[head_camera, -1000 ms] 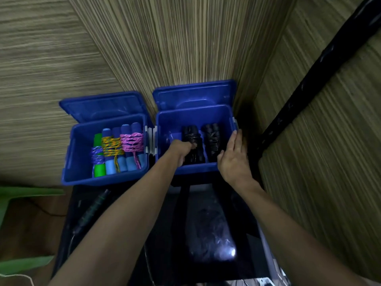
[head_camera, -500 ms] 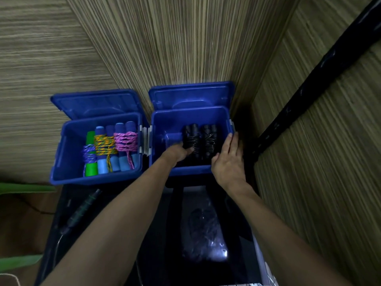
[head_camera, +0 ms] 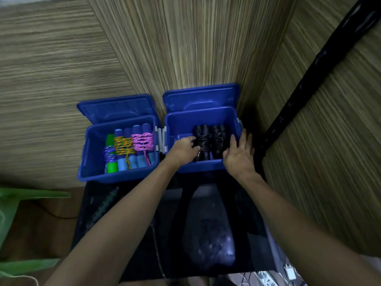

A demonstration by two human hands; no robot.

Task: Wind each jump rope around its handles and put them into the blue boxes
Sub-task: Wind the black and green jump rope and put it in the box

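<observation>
Two open blue boxes stand side by side against the wooden wall. The left blue box [head_camera: 86,159] holds three wound jump ropes: purple cord on green handles [head_camera: 110,155], yellow cord [head_camera: 123,145] and pink cord [head_camera: 142,140] on blue handles. The right blue box [head_camera: 181,120] holds two wound black jump ropes, the left one [head_camera: 202,139] and the right one [head_camera: 219,137]. My left hand [head_camera: 183,150] reaches into the right box, fingers curled against the left black rope. My right hand [head_camera: 239,155] rests flat on that box's front right rim, fingers apart.
The boxes stand on a dark, glossy black table [head_camera: 206,223]. A dark green-black handle [head_camera: 105,203] lies on its left part. Green plastic [head_camera: 12,203] sits at the far left. A black bar [head_camera: 309,69] slants along the right wall. Cables and a white charger [head_camera: 288,273] lie at the bottom right.
My left hand has pushed the left black rope deeper into the right box, beside the other one. My right hand has stayed on the box's right rim.
</observation>
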